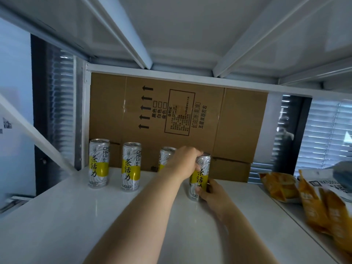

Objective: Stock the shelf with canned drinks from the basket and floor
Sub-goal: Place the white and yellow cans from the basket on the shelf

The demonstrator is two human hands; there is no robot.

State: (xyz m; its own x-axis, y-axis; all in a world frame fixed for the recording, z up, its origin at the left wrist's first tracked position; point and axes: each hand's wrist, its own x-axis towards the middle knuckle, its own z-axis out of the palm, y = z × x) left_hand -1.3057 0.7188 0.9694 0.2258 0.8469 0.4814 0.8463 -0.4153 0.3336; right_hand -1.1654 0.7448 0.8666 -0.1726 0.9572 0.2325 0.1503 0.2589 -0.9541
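On the white shelf [57, 216], both hands grip one upright silver can [200, 178] with a yellow band, the left hand [182, 162] near its top, the right hand [211, 193] at its base.

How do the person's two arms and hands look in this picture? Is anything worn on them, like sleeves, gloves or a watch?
Both forearms are bare as far as the picture shows; no sleeve edge comes into view. The left hand and the right hand wear no gloves. No watch, bracelet or ring shows on the visible sides of the wrists and fingers. The fingernails look short and unpainted, though the picture is slightly blurred there.
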